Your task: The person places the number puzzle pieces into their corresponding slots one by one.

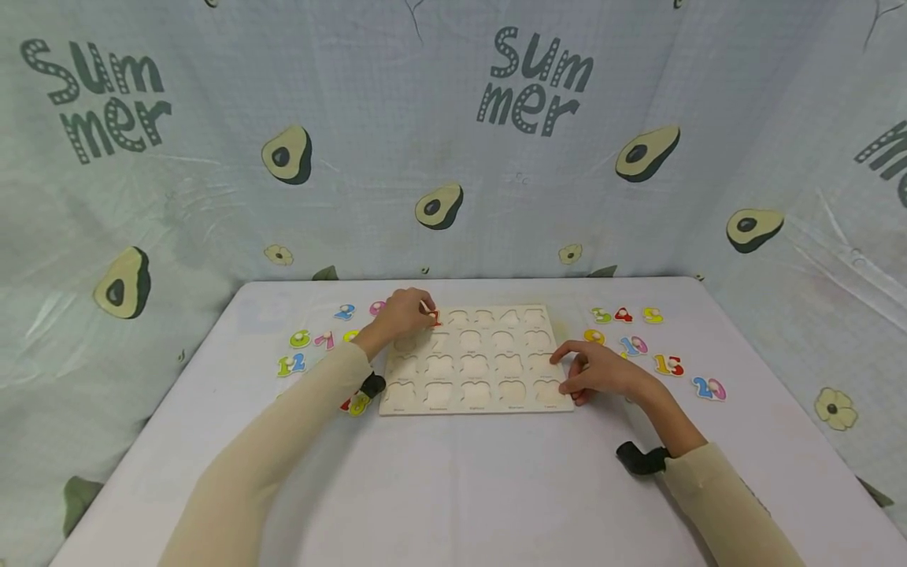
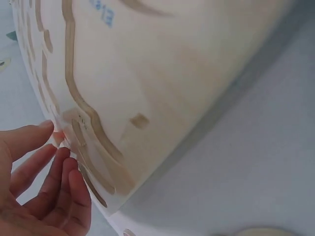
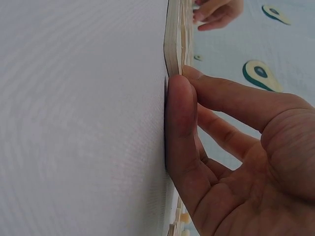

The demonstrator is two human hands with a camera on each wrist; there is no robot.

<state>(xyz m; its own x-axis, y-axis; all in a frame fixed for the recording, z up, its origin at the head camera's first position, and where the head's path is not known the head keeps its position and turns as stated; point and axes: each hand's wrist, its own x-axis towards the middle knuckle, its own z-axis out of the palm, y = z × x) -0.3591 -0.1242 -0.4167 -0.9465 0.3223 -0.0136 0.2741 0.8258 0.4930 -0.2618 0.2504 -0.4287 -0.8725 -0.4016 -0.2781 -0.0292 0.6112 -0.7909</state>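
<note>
A pale wooden number puzzle board (image 1: 490, 346) with rows of cut-out recesses lies in the middle of the table. At its upper left corner my left hand (image 1: 402, 313) pinches a small red number 1 piece (image 1: 435, 318) at the first recess. The left wrist view shows the thumb and fingertips close together there, mostly hiding the piece. My right hand (image 1: 601, 370) holds the board's right edge near the lower corner, thumb and fingers about the rim, as the right wrist view shows. The recesses in view look unfilled.
Loose coloured number pieces lie left of the board, among them a green-and-blue 12 (image 1: 291, 364) and a blue 2 (image 1: 345, 312). Others lie to the right, including a 15 (image 1: 669, 365) and a 20 (image 1: 709, 388). A printed cloth (image 1: 368, 228) hangs behind the white table (image 1: 453, 488).
</note>
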